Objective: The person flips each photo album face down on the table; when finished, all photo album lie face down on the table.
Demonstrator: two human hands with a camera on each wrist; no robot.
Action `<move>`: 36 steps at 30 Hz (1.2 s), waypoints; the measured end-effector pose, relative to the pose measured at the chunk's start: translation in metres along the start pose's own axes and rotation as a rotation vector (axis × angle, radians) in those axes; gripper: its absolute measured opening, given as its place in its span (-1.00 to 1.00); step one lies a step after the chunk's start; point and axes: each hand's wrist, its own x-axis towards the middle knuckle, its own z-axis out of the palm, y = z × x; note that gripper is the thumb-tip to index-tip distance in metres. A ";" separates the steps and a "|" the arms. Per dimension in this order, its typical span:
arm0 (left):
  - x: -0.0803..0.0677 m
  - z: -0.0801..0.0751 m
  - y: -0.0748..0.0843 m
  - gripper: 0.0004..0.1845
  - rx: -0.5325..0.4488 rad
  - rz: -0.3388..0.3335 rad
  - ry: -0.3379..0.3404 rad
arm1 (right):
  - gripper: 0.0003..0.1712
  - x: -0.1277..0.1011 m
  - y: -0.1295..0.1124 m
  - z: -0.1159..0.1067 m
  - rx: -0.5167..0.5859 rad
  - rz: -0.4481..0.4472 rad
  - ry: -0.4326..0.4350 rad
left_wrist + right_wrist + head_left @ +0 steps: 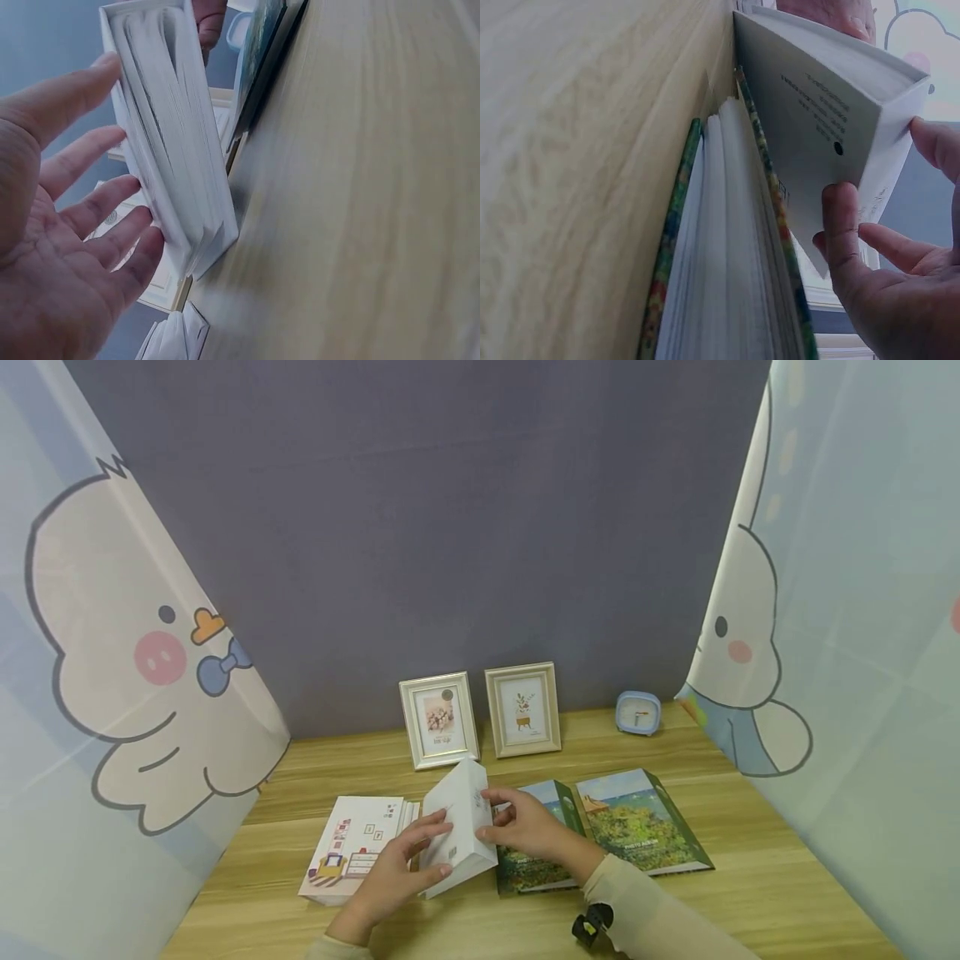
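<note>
Left hand [397, 867], fingers [103, 202] spread, touches tilted white album [447, 802]; right hand [528, 825] grips its spine [473, 802].

Right green album [643, 822]: white capitals, "PHOTO ALBUM", low on cover; smaller line beneath, illegible. Left green album [521, 874]: same spot, "PHOTO" legible, end of line unclear. White album [457, 789]: dark script on spine, unreadable; small barcode-like block on the cover facing the head camera. Its other cover, right wrist view: several lines of tiny print, too blurred to read. Left picture frame [439, 722]: caption under photo, too small for certainty.
</note>
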 end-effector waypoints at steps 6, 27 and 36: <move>-0.001 0.000 0.001 -0.39 0.060 -0.034 0.015 | -0.21 -0.001 0.003 -0.001 -0.031 0.006 -0.013; -0.002 0.003 -0.001 -0.42 0.232 0.016 -0.009 | -0.17 -0.001 0.007 0.004 -0.173 0.042 -0.121; -0.002 0.005 0.001 -0.42 0.268 0.013 -0.030 | -0.12 -0.001 0.008 0.005 -0.195 0.062 -0.112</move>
